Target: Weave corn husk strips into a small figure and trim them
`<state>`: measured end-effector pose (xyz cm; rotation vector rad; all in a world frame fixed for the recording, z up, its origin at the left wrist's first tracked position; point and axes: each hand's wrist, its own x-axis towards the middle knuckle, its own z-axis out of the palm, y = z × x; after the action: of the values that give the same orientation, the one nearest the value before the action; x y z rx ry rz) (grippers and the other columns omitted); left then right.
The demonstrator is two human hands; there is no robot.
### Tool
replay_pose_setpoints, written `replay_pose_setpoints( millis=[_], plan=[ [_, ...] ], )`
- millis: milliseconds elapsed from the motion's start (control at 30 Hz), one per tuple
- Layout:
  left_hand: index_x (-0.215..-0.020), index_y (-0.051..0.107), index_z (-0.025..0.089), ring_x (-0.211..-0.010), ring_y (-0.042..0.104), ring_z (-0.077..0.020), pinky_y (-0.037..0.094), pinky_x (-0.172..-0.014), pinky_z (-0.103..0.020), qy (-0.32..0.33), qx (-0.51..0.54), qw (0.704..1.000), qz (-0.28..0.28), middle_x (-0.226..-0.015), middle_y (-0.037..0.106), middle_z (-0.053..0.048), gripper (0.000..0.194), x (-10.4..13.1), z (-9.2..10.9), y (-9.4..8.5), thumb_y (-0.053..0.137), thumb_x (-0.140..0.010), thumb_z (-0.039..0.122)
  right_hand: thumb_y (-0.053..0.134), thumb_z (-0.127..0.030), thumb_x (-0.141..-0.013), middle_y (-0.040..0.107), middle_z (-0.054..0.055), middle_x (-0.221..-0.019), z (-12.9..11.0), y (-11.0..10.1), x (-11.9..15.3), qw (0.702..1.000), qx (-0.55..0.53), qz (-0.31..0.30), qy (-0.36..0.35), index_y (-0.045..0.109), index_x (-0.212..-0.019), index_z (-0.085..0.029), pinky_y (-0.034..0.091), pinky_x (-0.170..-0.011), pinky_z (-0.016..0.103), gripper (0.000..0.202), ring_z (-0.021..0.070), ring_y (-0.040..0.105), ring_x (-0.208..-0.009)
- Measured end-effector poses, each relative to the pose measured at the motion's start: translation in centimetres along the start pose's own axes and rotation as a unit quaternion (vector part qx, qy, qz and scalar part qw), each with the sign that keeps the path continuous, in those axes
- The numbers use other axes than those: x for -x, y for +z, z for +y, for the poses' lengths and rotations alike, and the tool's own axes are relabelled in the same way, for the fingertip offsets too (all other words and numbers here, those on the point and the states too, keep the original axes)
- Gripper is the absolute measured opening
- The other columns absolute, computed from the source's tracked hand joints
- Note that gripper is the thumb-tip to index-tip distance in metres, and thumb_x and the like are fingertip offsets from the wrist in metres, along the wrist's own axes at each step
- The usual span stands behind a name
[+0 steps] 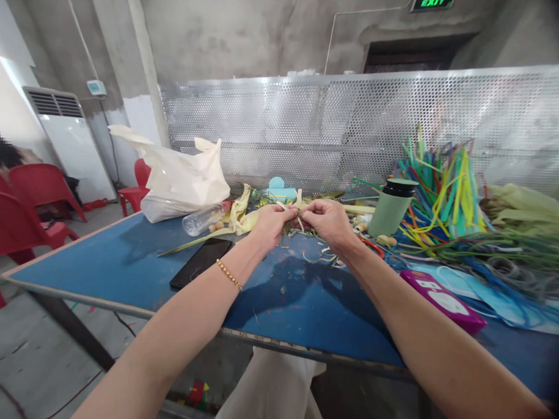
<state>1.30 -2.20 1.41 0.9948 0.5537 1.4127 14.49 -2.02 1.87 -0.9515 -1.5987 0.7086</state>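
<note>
My left hand (273, 224) and my right hand (328, 220) meet above the middle of the blue table (299, 296). Both pinch a small bundle of pale green leaf strips (299, 200) between their fingertips; a pale end sticks up between them. How the strips cross is too small to make out. Just left of the left hand lies a yellowish-green leafy piece (246, 219). Below the left wrist rests a black phone (202, 263). A green tumbler with a black lid (390, 208) stands upright right of the right hand.
A white plastic bag (184, 175) and a clear bottle (206, 219) are at the back left. Colourful strips (458, 191) are piled at the right, near a magenta box (441, 301) and a blue face mask (460, 280). A perforated metal panel (282, 130) stands behind the table.
</note>
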Motion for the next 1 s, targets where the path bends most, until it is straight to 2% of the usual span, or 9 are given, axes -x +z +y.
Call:
replay_pose_setpoints(
  millis=[100, 167, 233, 300, 367, 433, 600, 767, 1000],
  plan=[
    [-0.062, 0.061, 0.007, -0.052, 0.054, -0.0082, 0.044, -0.060, -0.025, -0.013, -0.008, 1.000, 0.021, -0.058, 0.060, -0.002, 0.016, 0.0, 0.3, -0.2, 0.074, -0.065, -0.001, 0.068, -0.034, -0.071, 0.070, 0.006, -0.064, -1.1, -1.3, 0.0, 0.996, 0.060, -0.061, 0.015, 0.063, -0.067, -0.018, 0.053, -0.057, 0.029, 0.016, 0.0197, 0.067, -0.061],
    [-0.061, 0.060, 0.008, -0.051, 0.053, -0.0073, 0.043, -0.057, -0.023, -0.022, -0.009, 0.999, 0.042, -0.058, 0.060, -0.002, 0.017, 0.0, 0.5, -0.4, 0.071, -0.066, -0.003, 0.062, -0.036, -0.079, 0.068, 0.006, -0.061, -2.1, -3.4, -0.4, 0.980, 0.197, -0.026, -0.012, 0.063, -0.064, -0.018, 0.049, -0.056, 0.027, 0.023, 0.0204, 0.067, -0.062],
    [-0.061, 0.059, 0.008, -0.051, 0.053, -0.0071, 0.043, -0.055, -0.023, -0.024, -0.008, 0.998, 0.062, -0.059, 0.059, -0.001, 0.019, -0.1, 0.7, -0.6, 0.072, -0.065, -0.005, 0.058, -0.030, -0.082, 0.068, 0.007, -0.061, -2.7, -6.1, -1.1, 0.919, 0.392, -0.007, -0.040, 0.065, -0.061, -0.018, 0.046, -0.061, 0.028, 0.025, 0.0211, 0.067, -0.068],
    [-0.061, 0.058, 0.009, -0.050, 0.053, -0.0072, 0.043, -0.054, -0.022, -0.023, -0.015, 0.997, 0.073, -0.058, 0.058, -0.001, 0.021, -0.1, 0.7, -0.7, 0.074, -0.063, -0.005, 0.058, -0.021, -0.079, 0.066, 0.010, -0.059, -2.4, -8.7, -2.0, 0.841, 0.536, -0.062, 0.031, 0.063, -0.054, -0.017, 0.045, -0.062, 0.030, 0.026, 0.0228, 0.066, -0.067],
    [-0.060, 0.058, 0.009, -0.048, 0.052, -0.0071, 0.041, -0.053, -0.022, -0.020, -0.027, 0.996, 0.078, -0.057, 0.058, 0.000, 0.020, -0.2, 0.7, -0.8, 0.073, -0.064, -0.004, 0.059, -0.014, -0.075, 0.067, 0.012, -0.060, -1.3, -10.5, -2.6, 0.772, 0.604, -0.144, 0.134, 0.065, -0.054, -0.016, 0.045, -0.060, 0.031, 0.022, 0.0240, 0.067, -0.064],
    [-0.059, 0.058, 0.009, -0.048, 0.052, -0.0071, 0.041, -0.052, -0.023, -0.012, -0.034, 0.996, 0.080, -0.056, 0.057, 0.000, 0.019, -0.3, 0.6, -0.9, 0.071, -0.065, -0.005, 0.062, -0.012, -0.073, 0.071, 0.016, -0.070, 0.3, -11.3, -2.6, 0.721, 0.647, -0.180, 0.168, 0.069, -0.063, -0.014, 0.047, -0.060, 0.032, 0.012, 0.0276, 0.069, -0.071],
    [-0.061, 0.059, 0.009, -0.047, 0.052, -0.0075, 0.039, -0.052, -0.024, 0.000, -0.036, 0.997, 0.071, -0.058, 0.058, -0.001, 0.017, -0.5, 0.9, -0.9, 0.070, -0.064, -0.004, 0.064, -0.014, -0.076, 0.069, 0.026, -0.112, 3.0, -10.4, -0.5, 0.708, 0.665, -0.187, 0.144, 0.073, -0.098, -0.011, 0.051, -0.078, 0.039, 0.025, 0.0357, 0.067, -0.102],
    [-0.063, 0.060, 0.009, -0.049, 0.052, -0.0058, 0.040, -0.052, -0.022, 0.016, -0.064, 0.996, 0.066, -0.060, 0.058, 0.000, 0.017, -0.7, 1.7, -1.5, 0.071, -0.064, -0.003, 0.058, -0.012, -0.077, 0.066, 0.026, -0.119, 3.5, -10.0, 0.4, 0.691, 0.675, -0.196, 0.171, 0.066, -0.117, -0.010, 0.051, -0.082, 0.041, 0.041, 0.0359, 0.065, -0.111],
    [-0.065, 0.061, 0.008, -0.049, 0.052, -0.0066, 0.039, -0.051, -0.022, 0.030, -0.087, 0.994, 0.051, -0.061, 0.060, -0.001, 0.014, -1.3, 2.0, -2.4, 0.070, -0.063, -0.002, 0.062, -0.018, -0.066, 0.070, 0.012, -0.079, 4.4, -10.7, -1.0, 0.796, 0.543, -0.196, 0.183, 0.071, -0.095, -0.012, 0.047, -0.056, 0.029, 0.031, 0.0248, 0.068, -0.069]
  ],
)
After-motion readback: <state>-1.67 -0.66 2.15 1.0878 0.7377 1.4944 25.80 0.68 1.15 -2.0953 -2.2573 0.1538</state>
